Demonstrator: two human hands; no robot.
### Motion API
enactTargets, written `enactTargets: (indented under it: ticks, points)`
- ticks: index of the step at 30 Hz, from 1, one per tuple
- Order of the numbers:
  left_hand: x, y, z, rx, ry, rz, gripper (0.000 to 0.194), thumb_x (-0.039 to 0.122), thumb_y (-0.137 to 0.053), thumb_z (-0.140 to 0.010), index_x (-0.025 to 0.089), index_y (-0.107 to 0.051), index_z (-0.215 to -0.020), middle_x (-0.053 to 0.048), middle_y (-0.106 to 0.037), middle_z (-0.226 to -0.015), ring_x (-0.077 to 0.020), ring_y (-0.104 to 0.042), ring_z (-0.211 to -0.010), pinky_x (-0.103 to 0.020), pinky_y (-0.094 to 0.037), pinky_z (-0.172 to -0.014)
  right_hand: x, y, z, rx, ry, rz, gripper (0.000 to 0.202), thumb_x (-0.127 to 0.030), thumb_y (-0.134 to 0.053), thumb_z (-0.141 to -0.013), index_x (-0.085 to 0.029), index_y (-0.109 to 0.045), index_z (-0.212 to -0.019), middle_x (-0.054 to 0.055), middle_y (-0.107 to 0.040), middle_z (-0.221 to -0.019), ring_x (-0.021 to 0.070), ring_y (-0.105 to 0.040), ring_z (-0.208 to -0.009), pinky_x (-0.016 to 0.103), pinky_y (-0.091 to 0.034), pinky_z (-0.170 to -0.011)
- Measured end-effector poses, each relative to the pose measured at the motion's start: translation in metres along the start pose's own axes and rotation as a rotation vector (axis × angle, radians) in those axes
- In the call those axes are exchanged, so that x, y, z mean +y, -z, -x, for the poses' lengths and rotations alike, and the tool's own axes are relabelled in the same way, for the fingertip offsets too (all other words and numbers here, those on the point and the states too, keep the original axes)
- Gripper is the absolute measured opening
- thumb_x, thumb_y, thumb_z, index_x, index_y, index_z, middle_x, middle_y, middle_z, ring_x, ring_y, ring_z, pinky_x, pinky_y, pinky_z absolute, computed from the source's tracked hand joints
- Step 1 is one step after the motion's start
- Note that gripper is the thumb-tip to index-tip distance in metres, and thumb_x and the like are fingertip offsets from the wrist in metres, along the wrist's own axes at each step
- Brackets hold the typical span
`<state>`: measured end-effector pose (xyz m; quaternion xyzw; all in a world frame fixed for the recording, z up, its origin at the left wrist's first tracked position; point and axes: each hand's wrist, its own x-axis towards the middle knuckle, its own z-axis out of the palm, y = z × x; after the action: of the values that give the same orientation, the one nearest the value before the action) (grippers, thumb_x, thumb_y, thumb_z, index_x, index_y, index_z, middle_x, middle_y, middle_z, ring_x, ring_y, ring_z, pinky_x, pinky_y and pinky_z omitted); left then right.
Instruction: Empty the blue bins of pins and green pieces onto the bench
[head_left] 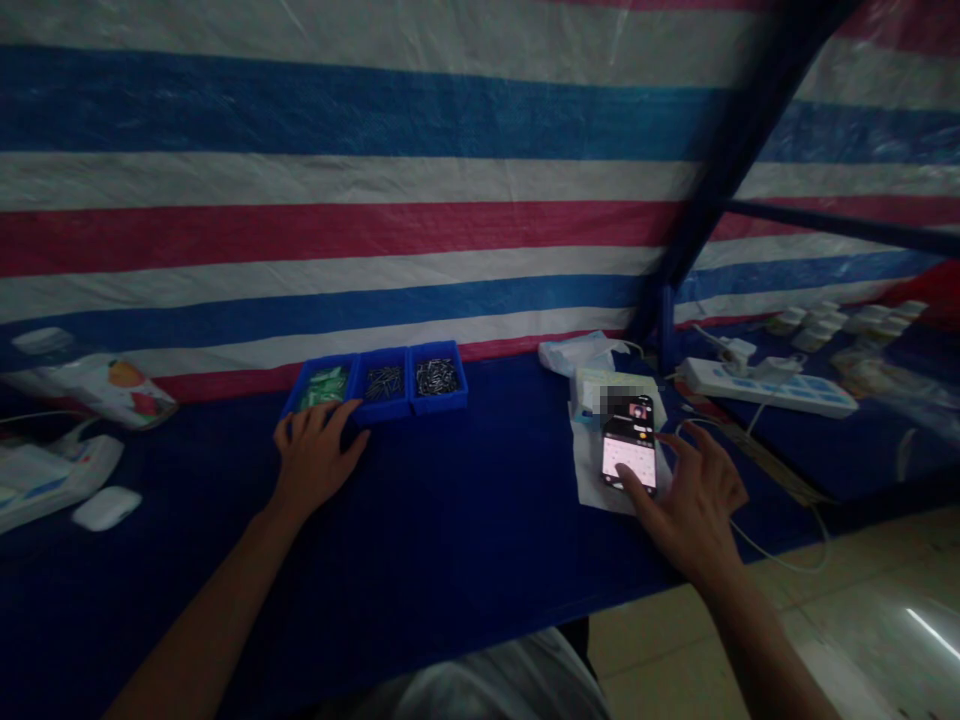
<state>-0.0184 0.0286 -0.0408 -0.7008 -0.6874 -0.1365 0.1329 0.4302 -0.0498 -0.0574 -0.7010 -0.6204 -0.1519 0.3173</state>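
My left hand [319, 452] rests with spread fingers at the front of a blue bin [306, 378] that holds green packets [328, 383]; its fingertips touch or overlap the bin's edge. Beside that bin stand a blue bin of thin metal pins or screws [384, 382] and another of small dark and silvery metal pieces [436, 377]. On the right, my right hand [694, 490] is over a phone [630, 455] with its screen lit. The thumb lies across the lower screen, and the index finger is near the right edge. Its fingers are apart.
White paper [589, 470] lies under the phone, with a face mask [577, 352] behind. Power strips [772, 387] and cables lie at both sides. A clear bottle [97, 385] and a white case [107, 508] are at left, small jars [821, 325] at far right. A blue post [697, 230] rises there.
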Motion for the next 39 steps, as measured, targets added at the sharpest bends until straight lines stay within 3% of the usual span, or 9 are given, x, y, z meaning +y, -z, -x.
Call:
enactTargets:
  ticks: [7,12,15,22,26,31,39]
  points:
    - [0.000,-0.002,0.001,0.018,0.004,0.022,0.047,0.043,-0.048,-0.098,0.024,-0.056,-0.141,-0.014,-0.059,-0.139,-0.0351,-0.048,-0.132,-0.059,-0.026,-0.116,0.002,-0.003,0.006,0.037,-0.002,-0.044,0.080,-0.077,-0.045,-0.086,-0.020,-0.038,-0.143,0.024,-0.040,-0.149,0.0433,-0.037,-0.139,0.066,-0.033,-0.104]
    - [0.000,-0.002,0.001,0.020,0.009,0.019,0.046,0.043,-0.048,-0.099,0.025,-0.056,-0.140,-0.014,-0.059,-0.138,-0.0351,-0.049,-0.132,-0.059,-0.027,-0.116,-0.003,0.001,0.011,-0.099,0.152,0.025,0.054,-0.060,-0.051,-0.092,-0.031,-0.055,-0.137,0.016,-0.031,-0.157,0.0430,-0.031,-0.144,0.065,-0.034,-0.104]
    - [0.000,-0.002,0.001,0.022,0.001,0.013,0.046,0.043,-0.048,-0.099,0.024,-0.056,-0.140,-0.015,-0.059,-0.138,-0.0359,-0.049,-0.131,-0.060,-0.027,-0.115,-0.004,0.003,0.014,-0.167,0.201,0.066,0.043,-0.057,-0.052,-0.093,-0.034,-0.066,-0.127,0.012,-0.033,-0.157,0.0444,-0.026,-0.146,0.067,-0.033,-0.105]
    - [-0.001,-0.003,0.001,0.026,0.000,0.014,0.048,0.044,-0.048,-0.099,0.023,-0.056,-0.140,-0.015,-0.059,-0.139,-0.0365,-0.048,-0.132,-0.060,-0.027,-0.115,0.006,0.016,0.019,-0.026,0.090,0.078,0.043,-0.059,-0.050,-0.094,-0.026,-0.072,-0.113,0.016,-0.048,-0.147,0.0461,-0.037,-0.140,0.069,-0.034,-0.102]
    - [-0.001,-0.003,0.001,0.019,0.011,0.029,0.048,0.044,-0.049,-0.098,0.024,-0.057,-0.141,-0.014,-0.058,-0.139,-0.0372,-0.047,-0.133,-0.060,-0.027,-0.115,0.008,0.020,0.021,-0.085,0.245,0.014,0.038,-0.052,-0.054,-0.094,-0.028,-0.071,-0.118,0.014,-0.045,-0.151,0.0443,-0.034,-0.143,0.063,-0.038,-0.103]
    - [-0.001,-0.004,0.001,0.028,0.004,0.033,0.049,0.044,-0.048,-0.098,0.022,-0.057,-0.141,-0.015,-0.059,-0.138,-0.0367,-0.049,-0.131,-0.060,-0.026,-0.115,0.011,0.013,0.026,-0.140,0.355,0.016,0.036,-0.051,-0.057,-0.093,-0.032,-0.071,-0.120,0.012,-0.044,-0.152,0.0473,-0.032,-0.142,0.067,-0.037,-0.100]
    - [-0.001,-0.006,0.001,0.036,0.006,0.042,0.046,0.042,-0.050,-0.098,0.025,-0.057,-0.140,-0.014,-0.059,-0.138,-0.0355,-0.048,-0.132,-0.059,-0.024,-0.116,0.004,0.019,0.021,0.044,0.383,-0.144,0.033,-0.036,-0.064,-0.091,-0.024,-0.063,-0.121,0.015,-0.055,-0.139,0.0422,-0.044,-0.134,0.062,-0.038,-0.101]
